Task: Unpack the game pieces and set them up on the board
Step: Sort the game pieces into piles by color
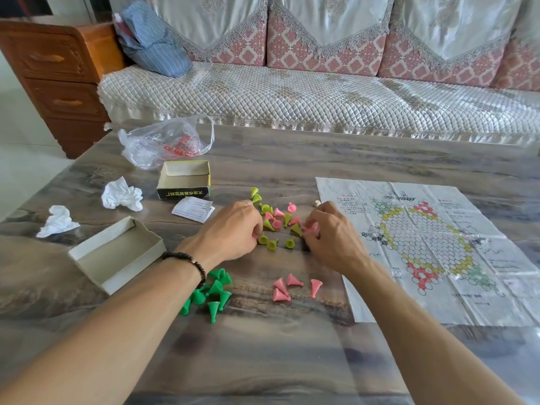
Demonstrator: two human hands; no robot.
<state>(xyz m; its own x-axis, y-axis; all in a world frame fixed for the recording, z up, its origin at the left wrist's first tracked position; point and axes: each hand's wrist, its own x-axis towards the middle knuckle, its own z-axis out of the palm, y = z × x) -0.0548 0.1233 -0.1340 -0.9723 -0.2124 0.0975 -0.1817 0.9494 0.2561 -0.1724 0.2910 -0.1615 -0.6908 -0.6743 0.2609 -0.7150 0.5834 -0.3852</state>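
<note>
A mixed heap of yellow-green and pink cone pieces [276, 222] lies on the table between my hands. My left hand [233, 232] curls its fingers at the heap's left edge, over a pink piece. My right hand [327, 229] pinches pink pieces [310, 228] at the heap's right edge. A sorted group of dark green cones [211, 292] lies near my left wrist. Several pink cones [287, 287] lie below my right hand. The paper game board [423, 244] is spread flat at the right, with no pieces on it.
Two open box halves [117, 254] [185, 179] lie at the left, with a folded leaflet [194, 209], crumpled tissues [121, 195] [58, 222] and a plastic bag [166, 143]. A small pale die [316, 203] lies by the board's corner. A sofa [321, 97] stands behind the table.
</note>
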